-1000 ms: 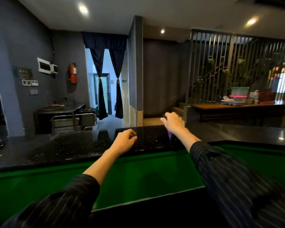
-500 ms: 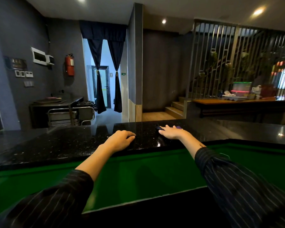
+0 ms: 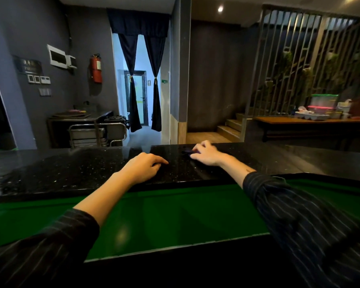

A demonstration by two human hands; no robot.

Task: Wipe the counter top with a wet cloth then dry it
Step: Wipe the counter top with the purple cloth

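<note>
The black speckled counter top [image 3: 75,171] runs across the view, glossy and wet-looking at the left. My right hand [image 3: 206,154] lies on it near the far edge and presses down on a small dark purple cloth [image 3: 187,151]; only a bit of the cloth shows beyond the fingers. My left hand [image 3: 142,169] rests on the counter close to its near edge, fingers loosely curled, holding nothing. The two hands are about a hand's width apart.
A green lower surface [image 3: 164,215] lies between me and the counter. Beyond the counter stand a metal trolley [image 3: 96,133], a curtained doorway [image 3: 140,96], steps [image 3: 230,127] and a wooden table with containers [image 3: 320,117] at the right.
My right hand came down from a raised grip on the cloth and now presses it onto the counter, slightly nearer and to the left. My left hand stayed in place.
</note>
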